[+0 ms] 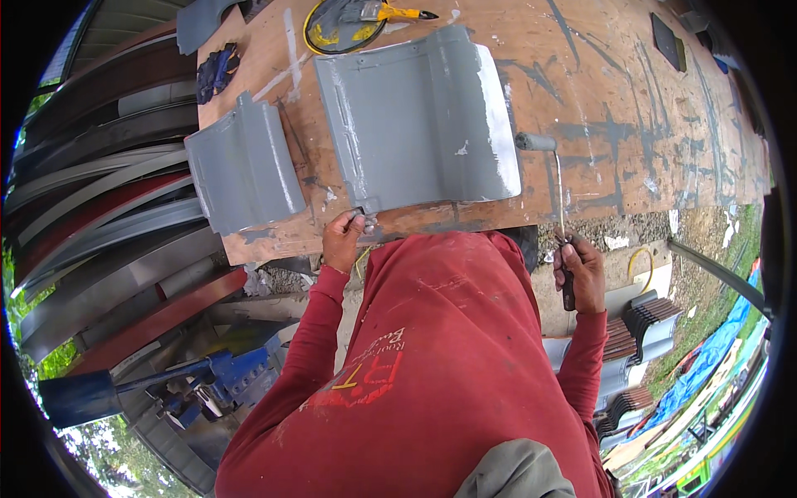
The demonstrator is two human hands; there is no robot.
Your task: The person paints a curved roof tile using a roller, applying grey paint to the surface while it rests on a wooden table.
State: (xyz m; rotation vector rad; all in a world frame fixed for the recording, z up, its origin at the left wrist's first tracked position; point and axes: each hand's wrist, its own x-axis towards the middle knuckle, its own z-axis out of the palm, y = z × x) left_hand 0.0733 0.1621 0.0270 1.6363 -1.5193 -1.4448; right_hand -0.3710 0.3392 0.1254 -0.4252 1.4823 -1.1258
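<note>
A large grey curved roof tile (398, 124) lies on the wooden board, with a bright white band along its right edge. My left hand (339, 241) is closed at the tile's near left corner, thumb and fingertips pinching it. Grey smears show on those fingertips. In my right hand (585, 274), fingers wrap round the dark handle of a small paint roller (535, 142). The roller's grey sleeve rests over the board, just right of the tile and apart from it. A smaller-looking grey roof tile (245, 166) lies to the left.
Beyond the large tile are a round paint lid (344, 25) and a yellow-handled brush (390, 12). A dark crumpled cloth (217, 71) lies far left on the paint-streaked board (598, 91). Curved metal sheets (108, 191) are stacked leftward; roof tiles (647, 324) stand in stacks at right.
</note>
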